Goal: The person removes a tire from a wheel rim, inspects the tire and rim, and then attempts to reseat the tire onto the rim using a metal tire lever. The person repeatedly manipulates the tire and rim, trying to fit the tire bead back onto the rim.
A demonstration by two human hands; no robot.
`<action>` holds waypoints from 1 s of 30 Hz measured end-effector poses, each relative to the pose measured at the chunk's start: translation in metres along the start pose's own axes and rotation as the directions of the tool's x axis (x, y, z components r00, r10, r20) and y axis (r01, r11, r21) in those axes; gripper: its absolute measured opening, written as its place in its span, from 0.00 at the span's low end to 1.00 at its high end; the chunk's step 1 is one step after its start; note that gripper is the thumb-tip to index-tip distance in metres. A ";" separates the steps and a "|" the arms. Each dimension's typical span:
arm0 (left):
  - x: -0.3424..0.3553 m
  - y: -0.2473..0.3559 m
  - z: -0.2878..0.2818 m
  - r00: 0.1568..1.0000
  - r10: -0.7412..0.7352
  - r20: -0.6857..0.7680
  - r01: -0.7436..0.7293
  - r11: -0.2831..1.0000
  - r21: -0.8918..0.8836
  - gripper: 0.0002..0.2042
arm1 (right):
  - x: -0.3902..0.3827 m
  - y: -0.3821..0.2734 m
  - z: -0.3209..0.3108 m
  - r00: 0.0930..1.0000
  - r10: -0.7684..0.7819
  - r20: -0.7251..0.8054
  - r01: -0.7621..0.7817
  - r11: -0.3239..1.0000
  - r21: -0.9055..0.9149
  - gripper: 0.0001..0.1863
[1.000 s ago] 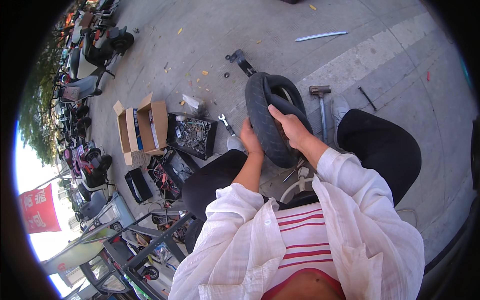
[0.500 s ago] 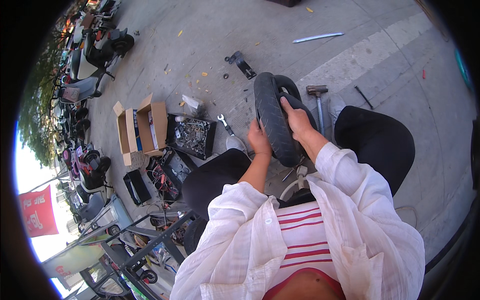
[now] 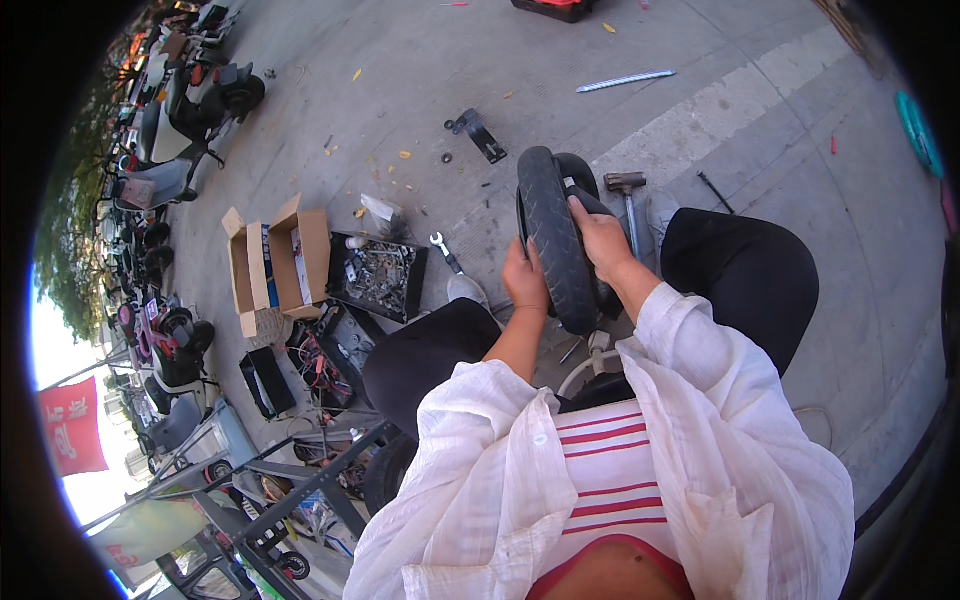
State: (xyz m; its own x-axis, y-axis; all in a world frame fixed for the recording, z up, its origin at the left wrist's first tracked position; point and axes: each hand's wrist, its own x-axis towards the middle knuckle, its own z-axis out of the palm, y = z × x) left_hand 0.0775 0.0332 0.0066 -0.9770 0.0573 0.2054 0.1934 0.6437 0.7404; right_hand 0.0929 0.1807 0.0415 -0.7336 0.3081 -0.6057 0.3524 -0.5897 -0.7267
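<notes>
A black treaded tire (image 3: 555,245) stands upright between my knees. My left hand (image 3: 526,280) grips its left edge, thumb up along the side. My right hand (image 3: 602,242) is closed on the right edge, its thumb pressed near the rim opening. Behind the tire shows another black rounded piece (image 3: 575,172); whether it belongs to the same tire I cannot tell. Most of my fingers are hidden by the rubber. Just right of it lies a hammer (image 3: 627,185) with a metal handle. Left of it, by my shoe, is an open-end wrench (image 3: 446,252).
Left of me are open cardboard boxes (image 3: 300,258), a black tray of small hardware (image 3: 383,280) and a bin of tools and cables (image 3: 318,362). Ahead lie a black bracket (image 3: 480,136) and a silver bar (image 3: 627,81). Parked scooters (image 3: 180,120) line the far left.
The tire has turned slightly more upright, and both hands have shifted a little with it. My view has tilted, bringing a red-and-black case into sight at the top.
</notes>
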 end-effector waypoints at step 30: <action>0.000 -0.032 -0.003 1.000 -0.018 0.008 0.019 0.995 -0.097 0.09 | -0.044 0.012 0.011 0.869 -0.484 -0.106 0.319 0.709 -0.629 0.22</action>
State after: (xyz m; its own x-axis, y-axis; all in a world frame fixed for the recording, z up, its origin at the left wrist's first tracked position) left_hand 0.0718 0.0107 -0.0154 -0.9810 0.0519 0.1868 0.1829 0.5677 0.8026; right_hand 0.1233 0.1514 0.0629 -0.7463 0.6320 -0.2088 0.3815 0.1491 -0.9123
